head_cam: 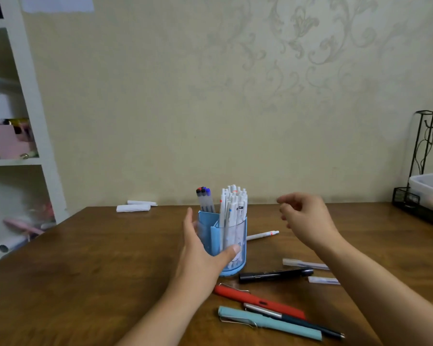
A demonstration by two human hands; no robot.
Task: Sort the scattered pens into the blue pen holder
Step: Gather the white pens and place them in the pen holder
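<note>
The blue pen holder [216, 236] stands upright mid-table, packed with several white pens [233, 206] and three capped clear pens [205, 199]. My left hand [200, 253] grips the holder from its left, thumb across the clear front. My right hand [305, 218] hovers to the right of the holder, fingers loosely curled, holding nothing. One white pen [263, 235] lies behind the holder. On the table nearer me lie a black pen [275, 274], a red pen [258, 301], a teal pen [270, 323], a dark silver-tipped pen [298, 322] and two clear pens [305, 264].
A wooden table [98, 270] reaches the wallpapered wall. Two white rolled papers [134, 208] lie at its far edge. At the far right stands a black wire rack [420, 171] with a white tray. White shelving [30, 121] stands on the left.
</note>
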